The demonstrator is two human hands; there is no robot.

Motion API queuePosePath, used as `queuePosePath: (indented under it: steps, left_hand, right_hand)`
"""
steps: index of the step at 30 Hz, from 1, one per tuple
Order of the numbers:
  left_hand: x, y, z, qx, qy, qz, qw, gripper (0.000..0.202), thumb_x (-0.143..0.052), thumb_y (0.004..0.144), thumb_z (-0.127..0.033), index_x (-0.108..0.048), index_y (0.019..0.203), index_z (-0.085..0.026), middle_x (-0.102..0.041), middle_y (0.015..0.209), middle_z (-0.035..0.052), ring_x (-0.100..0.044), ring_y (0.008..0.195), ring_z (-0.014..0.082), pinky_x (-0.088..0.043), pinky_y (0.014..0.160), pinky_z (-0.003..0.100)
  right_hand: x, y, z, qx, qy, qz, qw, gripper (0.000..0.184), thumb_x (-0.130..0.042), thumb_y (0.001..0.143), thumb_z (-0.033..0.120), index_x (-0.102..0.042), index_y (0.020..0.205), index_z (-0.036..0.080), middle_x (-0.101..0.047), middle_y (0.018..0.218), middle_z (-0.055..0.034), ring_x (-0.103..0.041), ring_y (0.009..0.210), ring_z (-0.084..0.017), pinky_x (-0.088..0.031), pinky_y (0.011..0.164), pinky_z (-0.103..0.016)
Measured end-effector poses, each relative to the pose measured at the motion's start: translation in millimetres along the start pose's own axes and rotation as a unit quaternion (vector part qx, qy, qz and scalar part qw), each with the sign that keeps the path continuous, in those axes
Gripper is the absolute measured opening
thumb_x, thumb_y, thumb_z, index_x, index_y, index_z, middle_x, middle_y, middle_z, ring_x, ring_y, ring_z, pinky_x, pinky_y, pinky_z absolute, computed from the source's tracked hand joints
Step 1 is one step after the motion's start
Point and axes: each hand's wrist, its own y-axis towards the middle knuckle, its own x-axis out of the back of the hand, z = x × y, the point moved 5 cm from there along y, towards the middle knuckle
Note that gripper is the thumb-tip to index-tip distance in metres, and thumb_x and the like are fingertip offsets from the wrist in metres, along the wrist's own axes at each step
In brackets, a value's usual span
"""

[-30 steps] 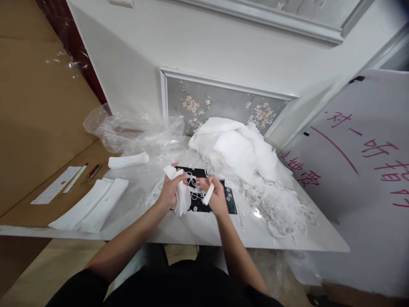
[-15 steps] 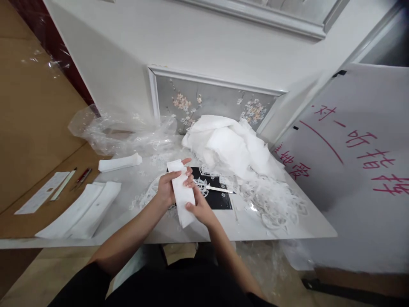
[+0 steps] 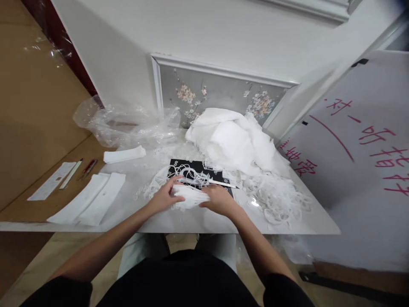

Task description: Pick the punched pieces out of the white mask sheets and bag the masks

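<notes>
so the white cloth bundle (image 3: 191, 198) is being pressed down on the desk (image 3: 128, 204) at 6 o'clock, clamped at both ends by the left grip (image 3: 162, 198) and right grip (image 3: 220, 200), with folded stacks (image 3: 92, 202) being parked done at 9 o'clock and the big heap (image 3: 233, 140) at 1 o'clock seemingly being left undone

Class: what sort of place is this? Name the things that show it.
Probably a makeshift home workshop for hand piecework: a heap of white fabric, tangled white trimmings across the table, folded white pieces held between left hand and right hand.
</notes>
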Motion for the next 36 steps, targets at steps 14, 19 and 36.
queuePosePath:
  steps: [14,19,36]
  left_hand:
    - [-31.2,-9.1,-3.2,-0.061,0.217,0.075,0.971,0.069,-0.063,0.092,-0.033,-0.036,0.154,-0.022,-0.06,0.14,0.0094,-0.062,0.12,0.0247,-0.049,0.102,0.036]
    - [-35.0,-1.1,-24.0,-0.098,0.198,0.059,0.973,0.064,-0.06,0.094,-0.029,-0.039,0.154,-0.025,-0.065,0.135,0.008,-0.067,0.1,0.0223,-0.052,0.089,0.033]
    - [-64.3,21.5,2.3,-0.001,-0.005,-0.054,0.999,0.087,-0.053,0.066,-0.002,-0.032,0.148,-0.022,-0.048,0.134,0.01,-0.053,0.123,0.0231,-0.039,0.111,0.038]
  right_hand:
    - [-51.8,-45.9,-51.9,-0.111,0.266,-0.212,0.934,0.046,-0.082,0.079,0.04,-0.068,0.12,0.027,-0.071,0.118,-0.0056,-0.066,0.108,-0.028,-0.053,0.097,-0.044]
    - [-36.2,-49.7,-62.1,-0.121,0.246,-0.273,0.922,0.043,-0.084,0.076,0.048,-0.074,0.111,0.025,-0.072,0.11,-0.0082,-0.066,0.106,-0.03,-0.053,0.095,-0.045]
    - [-44.6,-34.0,-69.8,-0.262,0.522,-0.378,0.718,0.044,-0.065,0.088,0.057,-0.066,0.098,0.014,-0.069,0.085,-0.005,-0.058,0.08,-0.019,-0.043,0.078,-0.031]
